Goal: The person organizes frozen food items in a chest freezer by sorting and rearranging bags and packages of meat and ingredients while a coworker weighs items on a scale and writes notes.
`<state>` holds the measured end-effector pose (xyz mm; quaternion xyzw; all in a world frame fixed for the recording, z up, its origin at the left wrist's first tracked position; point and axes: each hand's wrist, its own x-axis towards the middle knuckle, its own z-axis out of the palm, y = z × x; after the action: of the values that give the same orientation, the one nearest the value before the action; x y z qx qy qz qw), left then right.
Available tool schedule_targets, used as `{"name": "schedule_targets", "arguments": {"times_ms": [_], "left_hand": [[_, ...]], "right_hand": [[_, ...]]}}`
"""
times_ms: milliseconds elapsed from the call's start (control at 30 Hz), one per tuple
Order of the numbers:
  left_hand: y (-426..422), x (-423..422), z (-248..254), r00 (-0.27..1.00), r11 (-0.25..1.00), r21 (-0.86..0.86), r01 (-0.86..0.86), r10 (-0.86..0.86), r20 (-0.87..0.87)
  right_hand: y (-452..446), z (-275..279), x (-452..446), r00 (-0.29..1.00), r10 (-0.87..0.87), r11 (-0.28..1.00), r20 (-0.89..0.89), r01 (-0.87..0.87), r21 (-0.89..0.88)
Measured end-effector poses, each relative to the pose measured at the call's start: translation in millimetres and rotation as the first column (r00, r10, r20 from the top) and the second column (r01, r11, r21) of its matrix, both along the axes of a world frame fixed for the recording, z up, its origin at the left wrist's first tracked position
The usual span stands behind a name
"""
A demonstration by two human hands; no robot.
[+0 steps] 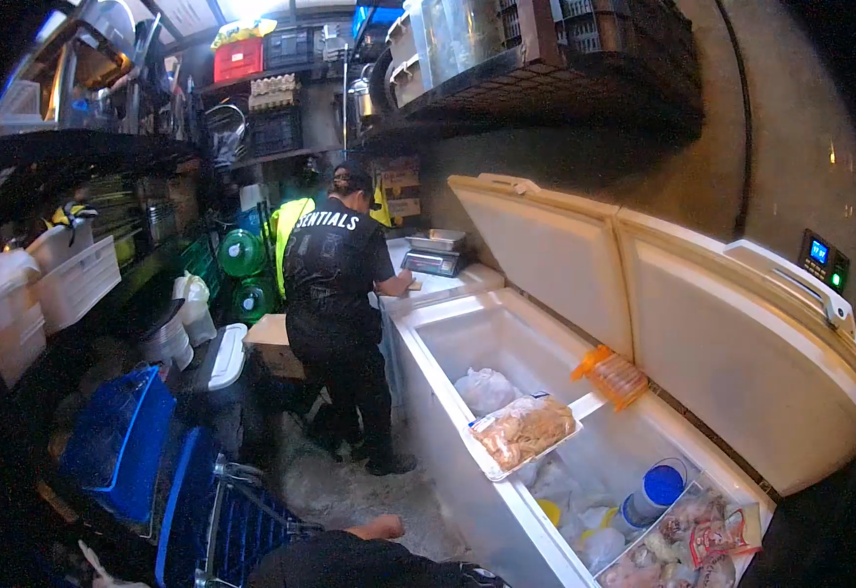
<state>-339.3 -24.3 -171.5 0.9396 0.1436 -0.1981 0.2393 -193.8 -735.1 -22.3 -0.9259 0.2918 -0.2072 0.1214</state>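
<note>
At the bottom centre, my left hand shows beyond a black sleeve. It is small and dim, its fingers cannot be made out, and nothing can be seen in it. My right hand is out of view. To the right stands an open white chest freezer. A tray of packed meat rests on its front rim and centre divider, beside an orange-wrapped pack. Inside lie a white bag, a blue-lidded tub and bagged frozen food.
A person in black stands at a white counter with a scale. Blue crates and a blue cart stand left. A loaded shelf hangs above the freezer lids. A pale blurred shape lies bottom left.
</note>
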Motion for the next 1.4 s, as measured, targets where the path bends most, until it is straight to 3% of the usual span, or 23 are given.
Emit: {"name": "schedule_targets", "arguments": {"times_ms": [67,133,167,233,433,533,633,733,833,967,1033,1100,1133,1167,1200,1267,1400], "left_hand": [[-27,10,29,0.980,0.977,0.081,0.199,-0.196,-0.046],[-65,28,57,0.975,0.971,0.100,0.216,-0.209,-0.074],[-77,35,51,0.988,0.987,0.080,0.139,-0.134,-0.072],[-82,49,6,0.948,0.961,-0.017,0.277,-0.271,0.167],[-100,33,22,0.971,0.980,-0.020,0.199,-0.194,0.141],[-86,13,17,0.997,0.997,-0.004,0.079,-0.079,0.005],[-69,-15,-2,0.997,0.987,0.143,0.072,-0.068,-0.032],[-58,-32,-3,0.967,0.985,0.107,0.138,-0.111,-0.229],[-53,-47,-14,0.989,0.985,0.125,0.121,-0.109,-0.100],[-44,-11,-63,0.976,0.977,0.082,0.199,-0.190,-0.106],[-36,-17,-51,0.950,0.933,0.190,0.307,-0.289,-0.118],[-29,4,-42,0.848,0.809,0.270,0.522,-0.525,-0.071],[-58,3,14,0.840,0.763,0.355,0.540,-0.511,-0.180],[-43,21,5,0.511,0.431,0.370,0.823,-0.847,-0.149],[-48,37,0,0.502,0.443,0.311,0.841,-0.854,-0.139],[-90,59,-3,0.769,0.762,0.109,0.638,-0.625,-0.133],[-148,86,0,0.784,0.790,0.025,0.613,-0.604,-0.146]], "right_hand": [[-2,-1,-3,1.000,-0.001,1.000,-0.012,0.001,-0.008],[-4,-1,-5,1.000,0.001,1.000,-0.020,-0.001,-0.009],[-5,0,-7,1.000,-0.002,1.000,-0.020,0.002,-0.012],[-5,2,-9,1.000,-0.009,1.000,-0.017,0.008,-0.022],[-10,3,-23,1.000,-0.013,0.999,-0.023,0.012,-0.038],[-12,2,-30,1.000,-0.013,0.999,-0.022,0.012,-0.040],[-14,1,-41,1.000,-0.017,0.999,-0.020,0.016,-0.043],[-17,-3,-51,1.000,-0.022,0.998,-0.016,0.021,-0.054],[-26,-5,-69,0.999,-0.032,0.998,-0.020,0.031,-0.058],[-46,-19,-99,1.000,-0.015,0.998,0.016,0.016,-0.060],[-56,-40,-125,0.999,-0.028,0.999,0.032,0.029,-0.033],[-47,-47,-153,0.995,-0.099,0.995,0.023,0.099,0.007],[-41,-47,-158,0.990,-0.140,0.990,0.013,0.139,0.025],[-35,-44,-155,0.985,-0.171,0.984,0.008,0.171,0.042],[-33,-43,-150,0.980,-0.199,0.979,0.007,0.199,0.055],[-41,-38,-152,0.961,-0.278,0.958,0.010,0.276,0.072],[-44,-32,-168,0.918,-0.396,0.914,0.026,0.391,0.112]]}}
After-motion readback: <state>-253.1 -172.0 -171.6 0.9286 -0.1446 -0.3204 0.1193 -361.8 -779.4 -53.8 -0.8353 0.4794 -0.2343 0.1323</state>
